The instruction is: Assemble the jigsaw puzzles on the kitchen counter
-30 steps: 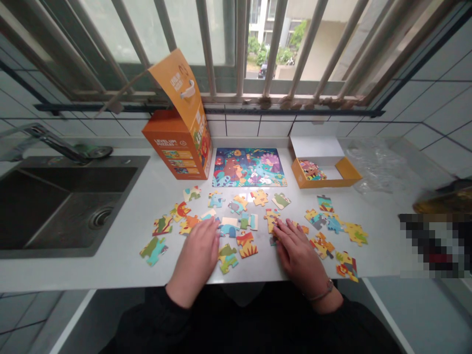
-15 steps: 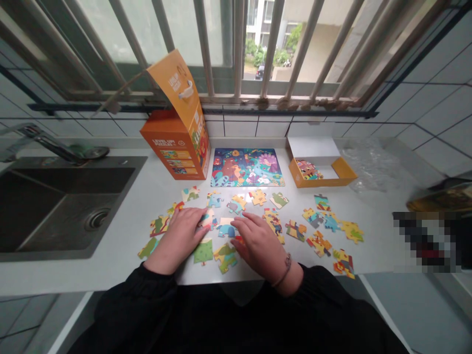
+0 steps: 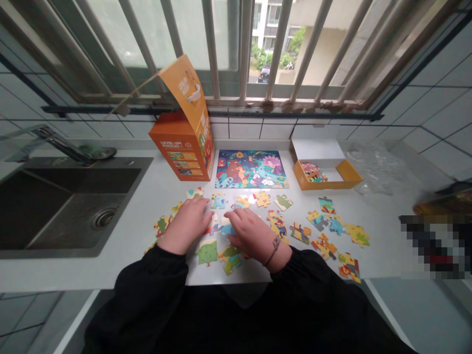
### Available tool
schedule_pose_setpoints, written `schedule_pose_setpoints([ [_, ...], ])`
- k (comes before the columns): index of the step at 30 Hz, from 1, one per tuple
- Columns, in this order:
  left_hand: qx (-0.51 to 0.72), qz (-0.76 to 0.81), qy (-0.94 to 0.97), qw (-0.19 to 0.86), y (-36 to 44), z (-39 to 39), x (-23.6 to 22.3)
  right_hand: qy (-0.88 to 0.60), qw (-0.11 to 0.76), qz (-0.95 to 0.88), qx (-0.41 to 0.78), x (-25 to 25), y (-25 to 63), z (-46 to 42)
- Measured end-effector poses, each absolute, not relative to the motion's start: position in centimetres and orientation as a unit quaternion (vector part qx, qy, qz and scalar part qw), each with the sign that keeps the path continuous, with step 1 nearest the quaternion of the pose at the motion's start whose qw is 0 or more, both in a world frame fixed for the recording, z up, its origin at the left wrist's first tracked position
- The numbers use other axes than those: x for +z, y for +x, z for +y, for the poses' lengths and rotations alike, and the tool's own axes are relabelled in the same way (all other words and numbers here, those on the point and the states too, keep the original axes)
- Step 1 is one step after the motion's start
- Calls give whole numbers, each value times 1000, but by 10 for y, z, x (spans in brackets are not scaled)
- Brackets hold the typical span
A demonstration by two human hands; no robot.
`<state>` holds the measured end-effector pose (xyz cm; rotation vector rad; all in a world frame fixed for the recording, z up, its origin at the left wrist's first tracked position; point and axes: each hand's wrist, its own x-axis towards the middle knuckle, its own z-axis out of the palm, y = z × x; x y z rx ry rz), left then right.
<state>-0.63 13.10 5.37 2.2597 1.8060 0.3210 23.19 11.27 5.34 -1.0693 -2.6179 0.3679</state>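
Note:
My left hand lies palm down over the left group of puzzle pieces, fingers stretched forward and thumb apart. Its fingertips are just short of a pale piece with green and red, close to a light blue animal piece. Over a blue elephant piece is my right hand, fingers bent and thumb apart, covering part of that piece. Between the hands lies a pink and red piece. Nearer to me are a green piece and a green-yellow piece.
An assembled night-forest puzzle lies at the back beside an orange puzzle box. To its right stands an open yellow box with pieces inside, then clear plastic wrap. Several loose pieces lie right; a sink is left.
My left hand has slid forward, toward the back pieces. My right hand has shifted left, further over the blue elephant piece. The camera view has turned slightly.

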Motion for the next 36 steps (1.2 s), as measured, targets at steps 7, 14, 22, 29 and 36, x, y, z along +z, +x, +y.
schedule_pose_setpoints([
  [7, 148, 608, 762, 167, 14, 172, 49, -425, 286, -835, 203, 44, 274, 81],
  [14, 245, 626, 675, 305, 14, 182, 64, -501, 365, -722, 308, 34, 320, 60],
  [22, 447, 529, 413, 591, 73, 101, 70, -539, 410, -643, 358, 45, 335, 49],
  [29, 534, 390, 196, 724, 112, 52, 78, -534, 412, -648, 354, 43, 333, 48],
  [36, 535, 366, 197, 736, 117, 44, 73, -540, 406, -667, 313, 48, 334, 45],
])
